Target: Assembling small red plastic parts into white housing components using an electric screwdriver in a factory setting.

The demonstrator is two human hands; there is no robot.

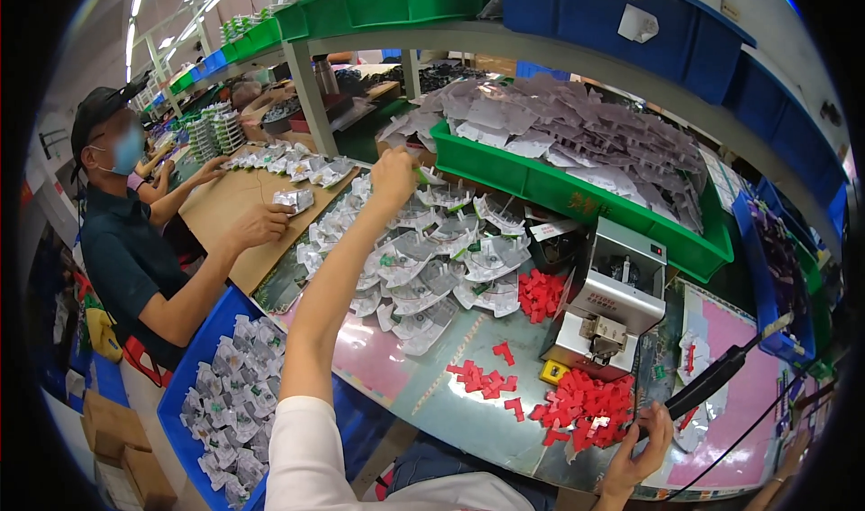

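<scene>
My left hand (394,179) reaches far across the bench, fingers curled down at the back of a pile of clear plastic housings (423,268) with small green parts. What those fingers grip is hidden. At the lower right, my right hand (641,452) has its thumb and fingers curled around the near end of a long black tool that looks like an electric screwdriver (707,387). Beside that hand lies a heap of small red plastic pieces (586,407). More red pieces (482,380) are scattered to its left, and another cluster (541,295) sits farther back.
A silver screw-feeder-like machine (617,290) stands behind the red heap. Behind it is a green bin (577,196) heaped with translucent sheets. A blue bin (167,412) of housings stands at left. A co-worker (126,241) handles a housing there. Shelf bins (622,24) hang overhead.
</scene>
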